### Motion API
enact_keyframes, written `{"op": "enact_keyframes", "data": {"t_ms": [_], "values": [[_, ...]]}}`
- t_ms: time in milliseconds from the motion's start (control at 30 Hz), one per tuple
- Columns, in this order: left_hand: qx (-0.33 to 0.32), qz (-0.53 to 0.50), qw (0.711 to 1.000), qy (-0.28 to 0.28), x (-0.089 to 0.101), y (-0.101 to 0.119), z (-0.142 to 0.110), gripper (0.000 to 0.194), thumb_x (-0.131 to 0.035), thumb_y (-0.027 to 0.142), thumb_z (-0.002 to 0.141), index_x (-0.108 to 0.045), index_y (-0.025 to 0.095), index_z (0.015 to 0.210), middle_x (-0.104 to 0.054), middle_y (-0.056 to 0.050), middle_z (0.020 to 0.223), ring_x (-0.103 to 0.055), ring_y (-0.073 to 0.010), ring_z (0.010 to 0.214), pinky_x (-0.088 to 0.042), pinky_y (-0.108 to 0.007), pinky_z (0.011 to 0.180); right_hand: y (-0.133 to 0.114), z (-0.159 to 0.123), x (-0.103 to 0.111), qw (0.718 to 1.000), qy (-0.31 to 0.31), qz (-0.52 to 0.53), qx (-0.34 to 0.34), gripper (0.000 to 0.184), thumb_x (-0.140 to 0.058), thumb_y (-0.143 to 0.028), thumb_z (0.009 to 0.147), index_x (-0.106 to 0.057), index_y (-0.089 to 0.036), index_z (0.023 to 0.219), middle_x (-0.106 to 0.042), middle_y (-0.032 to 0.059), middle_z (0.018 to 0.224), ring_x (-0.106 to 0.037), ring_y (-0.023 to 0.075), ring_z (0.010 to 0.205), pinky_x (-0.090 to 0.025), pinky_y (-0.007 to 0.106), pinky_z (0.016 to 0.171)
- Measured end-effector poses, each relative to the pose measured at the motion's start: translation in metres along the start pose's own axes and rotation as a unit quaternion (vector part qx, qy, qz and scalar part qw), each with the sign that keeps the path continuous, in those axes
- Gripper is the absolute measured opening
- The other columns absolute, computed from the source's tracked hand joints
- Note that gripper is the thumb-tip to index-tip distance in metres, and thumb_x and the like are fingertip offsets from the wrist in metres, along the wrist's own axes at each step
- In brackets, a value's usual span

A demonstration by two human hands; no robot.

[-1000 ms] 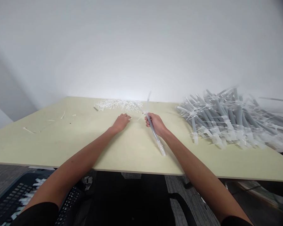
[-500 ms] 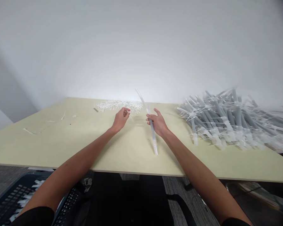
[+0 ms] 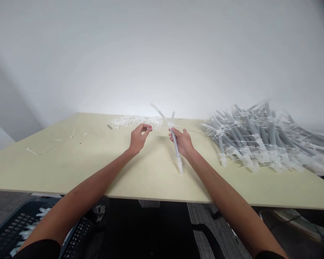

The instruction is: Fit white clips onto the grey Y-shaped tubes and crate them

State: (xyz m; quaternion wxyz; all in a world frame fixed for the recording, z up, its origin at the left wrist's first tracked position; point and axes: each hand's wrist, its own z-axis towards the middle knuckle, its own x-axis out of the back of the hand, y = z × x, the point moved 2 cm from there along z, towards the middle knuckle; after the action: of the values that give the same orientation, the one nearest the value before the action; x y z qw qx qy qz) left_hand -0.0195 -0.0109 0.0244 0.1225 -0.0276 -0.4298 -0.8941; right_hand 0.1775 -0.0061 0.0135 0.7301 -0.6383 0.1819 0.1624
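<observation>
My right hand (image 3: 182, 141) is wrapped round a grey-and-clear plastic tube (image 3: 176, 145), held tilted above the table. A thin white strip sticks out sideways near its upper joint, where a short branch and a longer bent translucent length split off. A paler end piece forms the bottom. My left hand (image 3: 139, 138) stays apart from the tube, thumb and forefinger pinched together; whatever lies between the fingertips is too small to make out. Just behind the left hand lies a heap of small thin white pieces (image 3: 129, 121).
A large pile of similar grey tubes (image 3: 259, 135) with translucent ends covers the table's right side. A few white scraps (image 3: 34, 151) and a small grey piece (image 3: 109, 126) lie on the left. Below the pale tabletop (image 3: 78, 169), a dark basket (image 3: 13, 223) holds white parts.
The tube has turned in my right hand, so its short upper branch now shows and its long end leans further left. My left fingertips have closed into a pinch.
</observation>
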Motion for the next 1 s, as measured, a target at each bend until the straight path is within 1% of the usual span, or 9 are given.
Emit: {"op": "enact_keyframes", "data": {"t_ms": [67,133,167,333,500,600,733,800,1000], "values": [[0.014,-0.015,1.000,-0.001,-0.001,0.001,-0.001,0.018,-0.056,0.034,0.080,-0.060,0.019,0.088,-0.065,-0.004,0.093,-0.061,-0.0151,0.087,-0.046,-0.029,0.084,-0.003,-0.001,-0.003,0.999,-0.034,0.008,-0.017,0.051,-0.069,-0.024,0.070,-0.046,-0.018,0.115,-0.062,0.0060,0.092,-0.056,0.0110,0.068,-0.049,0.021,0.051],[0.035,-0.040,0.999,0.001,-0.003,-0.001,-0.002,0.018,-0.058,0.033,0.078,-0.060,0.018,0.088,-0.065,-0.004,0.092,-0.061,-0.0154,0.087,-0.046,-0.029,0.084,-0.006,-0.003,-0.007,0.997,-0.072,0.008,-0.034,0.025,-0.066,-0.025,0.073,-0.057,-0.015,0.093,-0.060,0.0061,0.091,-0.053,0.0091,0.064,-0.047,0.019,0.049],[0.048,-0.057,0.997,0.002,-0.004,-0.002,-0.001,0.018,-0.059,0.033,0.077,-0.061,0.018,0.088,-0.065,-0.004,0.089,-0.061,-0.0156,0.086,-0.046,-0.030,0.084,-0.007,-0.004,-0.009,0.995,-0.087,0.007,-0.041,0.018,-0.065,-0.025,0.073,-0.059,-0.015,0.087,-0.059,0.0059,0.090,-0.052,0.0086,0.063,-0.046,0.019,0.049],[0.127,-0.205,0.970,0.013,-0.010,-0.014,-0.001,0.024,-0.067,0.030,0.072,-0.062,0.013,0.088,-0.065,-0.006,0.081,-0.062,-0.0162,0.079,-0.048,-0.034,0.082,-0.006,-0.010,-0.016,0.989,-0.126,0.019,-0.078,0.014,-0.066,-0.024,0.072,-0.062,-0.015,0.082,-0.058,0.0038,0.087,-0.051,0.0076,0.063,-0.043,0.018,0.048],[0.239,-0.377,0.895,-0.010,-0.019,-0.027,-0.006,0.025,-0.073,0.020,0.068,-0.061,0.009,0.088,-0.065,-0.008,0.085,-0.062,-0.0142,0.082,-0.047,-0.034,0.090,-0.002,-0.012,-0.019,0.985,-0.142,0.020,-0.098,0.012,-0.065,-0.023,0.072,-0.062,-0.015,0.079,-0.058,0.0032,0.085,-0.050,0.0073,0.062,-0.042,0.018,0.048],[0.277,-0.419,0.865,0.016,-0.019,-0.034,-0.006,0.020,-0.071,0.014,0.070,-0.061,0.009,0.087,-0.064,-0.007,0.084,-0.062,-0.0126,0.082,-0.047,-0.031,0.090,-0.002,-0.012,-0.019,0.985,-0.138,0.015,-0.101,0.011,-0.063,-0.021,0.072,-0.062,-0.015,0.081,-0.057,0.0029,0.082,-0.050,0.0076,0.062,-0.043,0.018,0.049],[0.300,-0.435,0.848,0.047,-0.013,-0.042,-0.003,0.015,-0.069,0.010,0.072,-0.061,0.010,0.085,-0.064,-0.006,0.085,-0.062,-0.0115,0.082,-0.048,-0.029,0.090,-0.001,-0.013,-0.019,0.987,-0.129,0.002,-0.100,0.010,-0.062,-0.021,0.072,-0.060,-0.015,0.079,-0.056,0.0025,0.082,-0.052,0.0079,0.064,-0.044,0.018,0.051],[0.309,-0.435,0.845,0.018,-0.013,-0.042,-0.003,0.014,-0.068,0.011,0.073,-0.062,0.009,0.085,-0.064,-0.006,0.085,-0.061,-0.0112,0.082,-0.048,-0.027,0.089,0.000,-0.014,-0.019,0.987,-0.128,-0.014,-0.099,0.011,-0.063,-0.023,0.071,-0.058,-0.016,0.077,-0.057,0.0028,0.084,-0.054,0.0087,0.066,-0.043,0.018,0.049],[0.329,-0.422,0.827,-0.171,-0.022,-0.033,-0.011,0.012,-0.066,0.015,0.076,-0.064,0.009,0.087,-0.062,-0.006,0.084,-0.059,-0.0096,0.080,-0.047,-0.024,0.085,0.002,-0.016,-0.021,0.983,-0.148,-0.063,-0.087,0.014,-0.063,-0.024,0.069,-0.055,-0.016,0.076,-0.060,0.0034,0.085,-0.052,0.0075,0.056,-0.034,0.019,0.040]]}}
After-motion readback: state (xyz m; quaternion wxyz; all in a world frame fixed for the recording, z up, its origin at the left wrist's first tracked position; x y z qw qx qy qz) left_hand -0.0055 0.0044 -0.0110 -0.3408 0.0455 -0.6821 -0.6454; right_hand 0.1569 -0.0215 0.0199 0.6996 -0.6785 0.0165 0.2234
